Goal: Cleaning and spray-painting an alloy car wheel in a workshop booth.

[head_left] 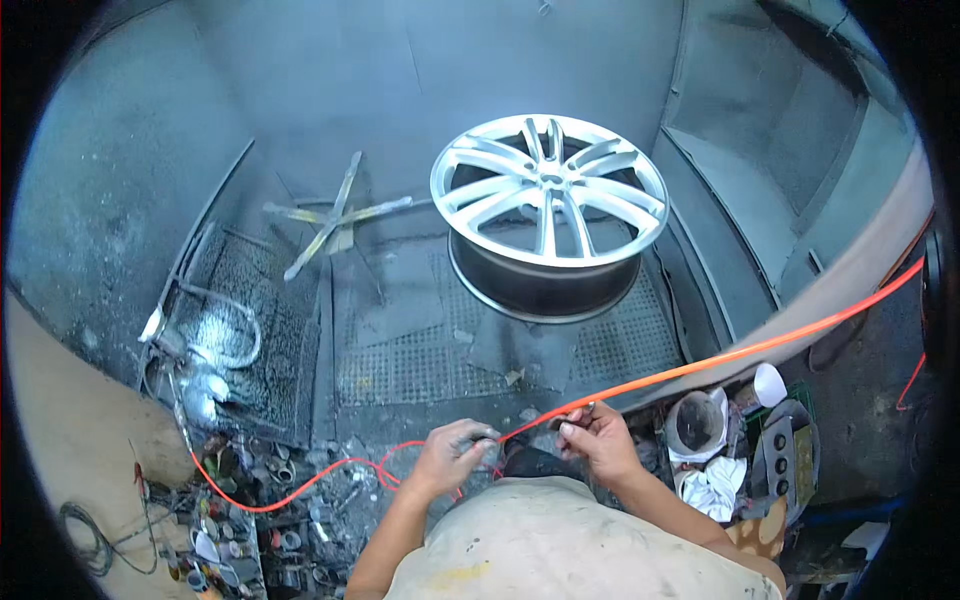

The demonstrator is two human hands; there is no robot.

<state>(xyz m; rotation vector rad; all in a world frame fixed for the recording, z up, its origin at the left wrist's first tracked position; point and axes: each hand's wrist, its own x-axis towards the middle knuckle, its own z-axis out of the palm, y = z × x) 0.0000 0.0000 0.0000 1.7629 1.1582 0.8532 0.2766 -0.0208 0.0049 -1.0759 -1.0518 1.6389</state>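
Currently an orange hose [700,365] is pinched between left hand [452,455] and right hand [598,437], both grips clamped on it, low in front of the body. Snagging is likely: slack is looped through floor clutter [250,500]. The silver alloy wheel [548,190] could be struck if the hose is whipped.

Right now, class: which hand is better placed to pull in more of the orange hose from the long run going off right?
Probably the right hand. It pinches the orange hose where the long stretch runs off right. The left hand grips nearer the slack loops on the left.
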